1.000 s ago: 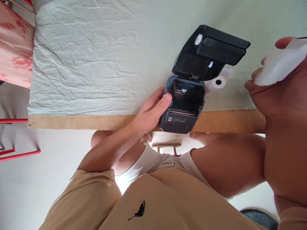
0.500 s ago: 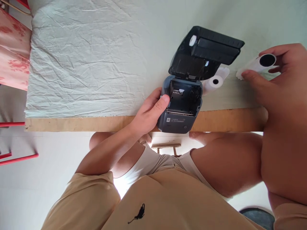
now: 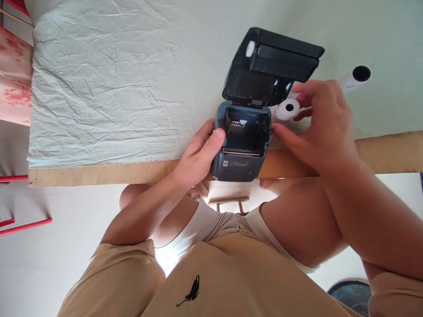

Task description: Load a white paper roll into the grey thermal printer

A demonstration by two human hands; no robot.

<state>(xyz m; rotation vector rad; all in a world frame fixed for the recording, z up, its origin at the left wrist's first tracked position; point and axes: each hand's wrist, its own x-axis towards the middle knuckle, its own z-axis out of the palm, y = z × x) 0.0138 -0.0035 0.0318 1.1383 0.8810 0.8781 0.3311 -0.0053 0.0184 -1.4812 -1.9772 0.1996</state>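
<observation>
A dark blue-grey portable label printer (image 3: 239, 165) is tilted over the table's front edge with its black lid (image 3: 274, 61) swung up, so its hollow paper bay shows. My left hand (image 3: 201, 152) grips the printer's left side, thumb on the rim. Beside the printer's right side, a small white paper roll (image 3: 286, 110) with a dark core lies partly behind my right hand (image 3: 325, 123). The fingers of that hand are spread around the roll, thumb close to the printer's edge; no firm grip shows. A larger white roll (image 3: 352, 82) with a wide black core lies farther right.
A pale green cloth (image 3: 115, 88) covers the table, wrinkled at left, with a wooden front edge (image 3: 99, 175). Pink floral fabric (image 3: 15, 75) and red metal bars (image 3: 29, 226) are at far left. A wooden stool part (image 3: 228, 200) shows between my legs.
My right hand has let go of the larger roll, left on the cloth, and moved left to the small roll. The left hand still holds the printer; the view has shifted slightly.
</observation>
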